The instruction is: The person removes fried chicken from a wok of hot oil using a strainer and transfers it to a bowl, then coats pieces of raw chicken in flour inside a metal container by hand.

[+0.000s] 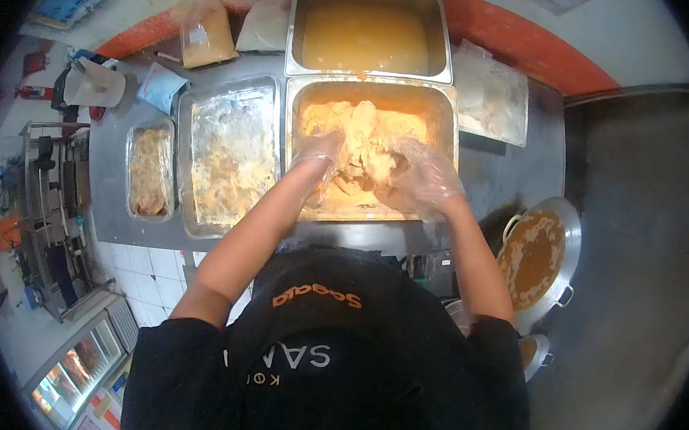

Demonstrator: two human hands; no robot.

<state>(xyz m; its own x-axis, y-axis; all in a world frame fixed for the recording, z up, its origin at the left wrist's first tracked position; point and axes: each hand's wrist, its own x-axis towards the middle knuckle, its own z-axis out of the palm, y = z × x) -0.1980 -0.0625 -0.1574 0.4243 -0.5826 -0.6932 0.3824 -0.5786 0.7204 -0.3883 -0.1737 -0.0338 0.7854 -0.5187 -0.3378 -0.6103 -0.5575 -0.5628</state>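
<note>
My left hand and my right hand both wear clear plastic gloves and reach into a steel pan of pale orange flour. Between them is a heap of flour-coated pieces that look like chicken, raised above the loose flour. My right hand curls around the heap's right side, with coated pieces against its fingers. On the opposite side my left hand touches the heap, its fingertips hidden by flour and blur.
Behind stands a deep pan of yellowish liquid. To the left are a large floury tray and a smaller tray of food. Bags lie right of the pans. A wide pan of brown oil sits lower right.
</note>
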